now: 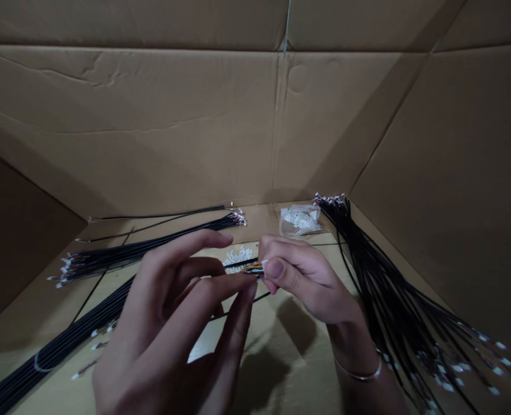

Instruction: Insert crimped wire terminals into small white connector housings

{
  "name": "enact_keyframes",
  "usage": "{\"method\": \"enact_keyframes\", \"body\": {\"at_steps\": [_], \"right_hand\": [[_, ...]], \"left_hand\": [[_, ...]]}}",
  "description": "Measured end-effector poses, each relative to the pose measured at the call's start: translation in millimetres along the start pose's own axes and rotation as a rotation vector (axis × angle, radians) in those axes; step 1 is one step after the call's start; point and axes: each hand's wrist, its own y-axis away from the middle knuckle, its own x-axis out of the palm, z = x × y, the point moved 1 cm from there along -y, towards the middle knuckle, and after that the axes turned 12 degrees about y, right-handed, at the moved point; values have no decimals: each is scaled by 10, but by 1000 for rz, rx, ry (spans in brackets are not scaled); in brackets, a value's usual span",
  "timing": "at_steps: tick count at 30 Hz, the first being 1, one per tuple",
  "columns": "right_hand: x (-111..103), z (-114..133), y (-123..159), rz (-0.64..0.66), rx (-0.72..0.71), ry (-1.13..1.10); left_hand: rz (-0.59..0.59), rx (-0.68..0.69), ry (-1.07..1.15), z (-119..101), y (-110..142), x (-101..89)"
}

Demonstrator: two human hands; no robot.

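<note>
Seemingly cardboard surface: cables, white pieces, bag

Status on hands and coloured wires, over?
Left hand at coloured wires, grip unclear. Right hand pinching their white plug. White pieces behind, partly hidden by hands.

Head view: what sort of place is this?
Probably a small cable workstation enclosed in cardboard: it shows cardboard walls, bundled black cables and a clear bag of small white parts.
</note>
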Motion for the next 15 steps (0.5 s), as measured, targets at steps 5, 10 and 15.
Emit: {"method": "enact_keyframes", "body": {"at_steps": [5,10,15], "right_hand": [[13,34,20,-32,-1,42],[38,46,11,-87,-43,66],[34,45,4,-91,11,67]], "left_hand": [[-6,17,-17,-23,-39,32],[-18,-13,-29,-55,-32,47],[-35,-47,14,-59,-21,88]]}}
